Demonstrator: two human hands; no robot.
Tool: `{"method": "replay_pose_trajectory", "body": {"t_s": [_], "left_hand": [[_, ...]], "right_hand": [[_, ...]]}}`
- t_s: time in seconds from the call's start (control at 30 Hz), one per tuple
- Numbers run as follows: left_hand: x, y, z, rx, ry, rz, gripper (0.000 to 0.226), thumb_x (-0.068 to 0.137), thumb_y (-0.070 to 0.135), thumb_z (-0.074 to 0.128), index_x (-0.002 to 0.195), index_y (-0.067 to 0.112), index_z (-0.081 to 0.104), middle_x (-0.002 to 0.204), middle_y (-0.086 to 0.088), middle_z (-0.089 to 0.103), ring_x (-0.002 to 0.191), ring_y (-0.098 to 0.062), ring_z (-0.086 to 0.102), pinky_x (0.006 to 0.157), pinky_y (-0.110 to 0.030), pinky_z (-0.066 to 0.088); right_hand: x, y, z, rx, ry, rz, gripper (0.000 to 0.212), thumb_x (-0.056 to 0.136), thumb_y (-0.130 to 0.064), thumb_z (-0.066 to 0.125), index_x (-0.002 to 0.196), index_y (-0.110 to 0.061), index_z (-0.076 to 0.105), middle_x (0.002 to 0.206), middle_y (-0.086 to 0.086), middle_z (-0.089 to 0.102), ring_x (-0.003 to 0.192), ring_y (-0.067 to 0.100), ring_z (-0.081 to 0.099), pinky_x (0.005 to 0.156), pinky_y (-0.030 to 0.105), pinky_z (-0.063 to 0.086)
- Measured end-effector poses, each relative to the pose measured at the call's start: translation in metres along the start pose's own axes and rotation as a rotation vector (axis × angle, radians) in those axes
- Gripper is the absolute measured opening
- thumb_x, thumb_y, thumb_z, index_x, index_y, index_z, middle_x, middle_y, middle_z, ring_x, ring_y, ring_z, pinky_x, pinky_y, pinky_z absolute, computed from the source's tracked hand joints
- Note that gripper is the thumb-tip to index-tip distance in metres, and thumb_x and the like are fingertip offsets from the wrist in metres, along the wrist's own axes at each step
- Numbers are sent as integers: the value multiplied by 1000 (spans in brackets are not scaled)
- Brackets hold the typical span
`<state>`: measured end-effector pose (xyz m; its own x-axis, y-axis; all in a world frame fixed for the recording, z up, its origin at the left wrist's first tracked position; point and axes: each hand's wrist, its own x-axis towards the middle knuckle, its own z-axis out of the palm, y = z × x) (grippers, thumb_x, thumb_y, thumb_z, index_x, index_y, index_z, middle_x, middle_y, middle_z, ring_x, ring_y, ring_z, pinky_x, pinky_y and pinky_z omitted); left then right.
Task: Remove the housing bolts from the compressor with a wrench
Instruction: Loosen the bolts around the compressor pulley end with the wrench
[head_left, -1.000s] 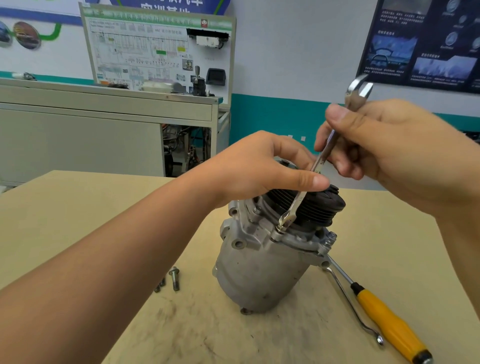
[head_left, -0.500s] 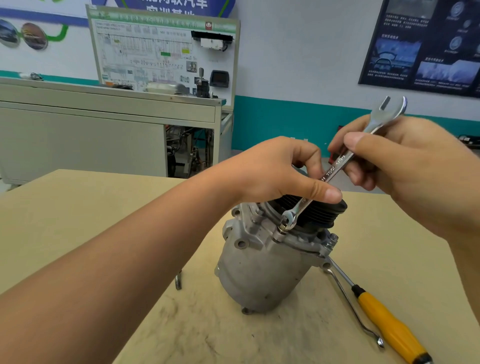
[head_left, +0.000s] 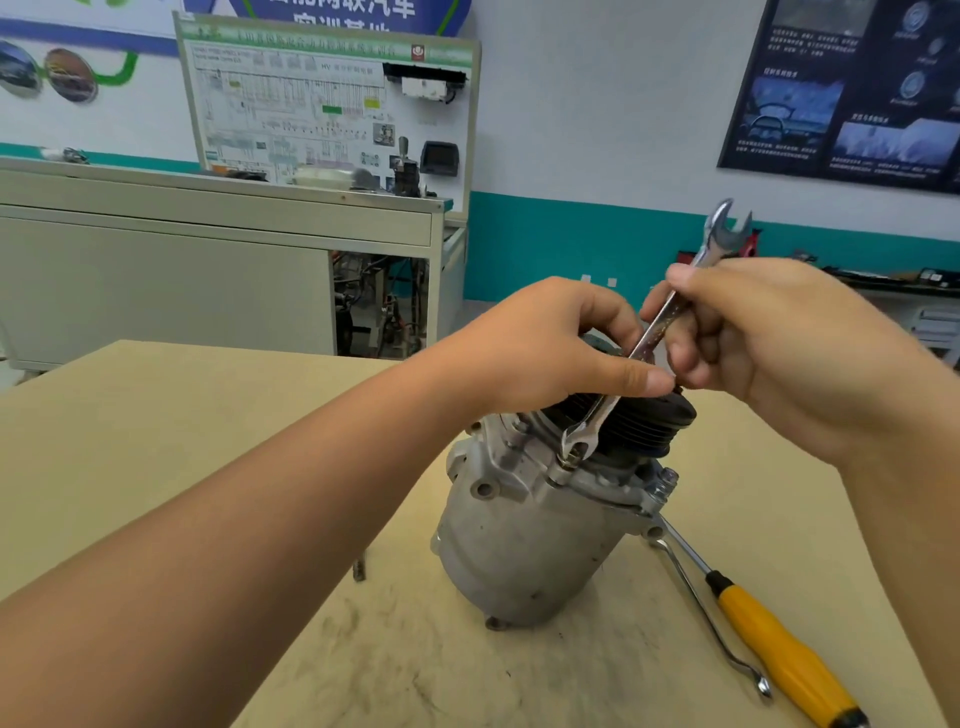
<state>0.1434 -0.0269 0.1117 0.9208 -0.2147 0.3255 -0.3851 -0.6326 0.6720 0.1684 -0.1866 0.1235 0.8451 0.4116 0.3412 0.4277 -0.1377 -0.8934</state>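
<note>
We are gripping the heavy-looking compressor (head_left: 524, 545) top with our left hand (head_left: 550, 343), our right hand (head_left: 769, 343) pinching the stiff wrench (head_left: 655, 332).

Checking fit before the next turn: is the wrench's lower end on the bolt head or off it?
On it: the wrench has its lower open end around the bolt on the compressor flange.

My left hand (head_left: 545, 348): bare, skin smooth and unmarked. Left forearm (head_left: 260, 545): bare along all of its visible length, down to the frame edge. Left thumbnail (head_left: 658, 382): short, trimmed close. My right hand (head_left: 779, 338): bare. Right forearm (head_left: 909, 493): bare where seen. Right fingers' undersides are in shadow; nails there cannot be judged.
</note>
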Motion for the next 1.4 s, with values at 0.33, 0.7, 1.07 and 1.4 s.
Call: {"method": "replay_pose_trajectory", "body": {"t_s": [0.33,0.7,1.07,1.4], "left_hand": [[-8,-15,-10,-108,13,-76,22,75,42,74,83,22,73,107,5,70,101,-3,58,76,-7,34],[-18,-5,1,-93,75,49,29,66,37,82,57,26,57,80,16,63,84,5,60,86,-23,46],[-10,5,2,19,-20,91,12,73,37,77,68,38,66,107,18,62,100,7,54,86,-7,38],[-8,-7,8,-96,102,30,18,79,27,76,89,27,61,102,10,65,94,-2,58,79,-9,43]], "right_hand": [[19,-14,23,-376,-46,-198,27,97,-27,47,76,-20,63,44,-10,49,43,0,43,44,10,37],[-13,-5,7,-128,-135,-329,38,81,-54,44,72,-24,66,49,-1,53,48,4,47,52,11,41],[-21,15,-7,-30,-30,-216,44,91,-50,38,70,-23,66,45,-1,43,49,8,39,51,14,38],[6,2,15,-170,159,-129,34,93,-40,52,71,-16,61,40,-7,49,38,3,42,47,18,39]]}}
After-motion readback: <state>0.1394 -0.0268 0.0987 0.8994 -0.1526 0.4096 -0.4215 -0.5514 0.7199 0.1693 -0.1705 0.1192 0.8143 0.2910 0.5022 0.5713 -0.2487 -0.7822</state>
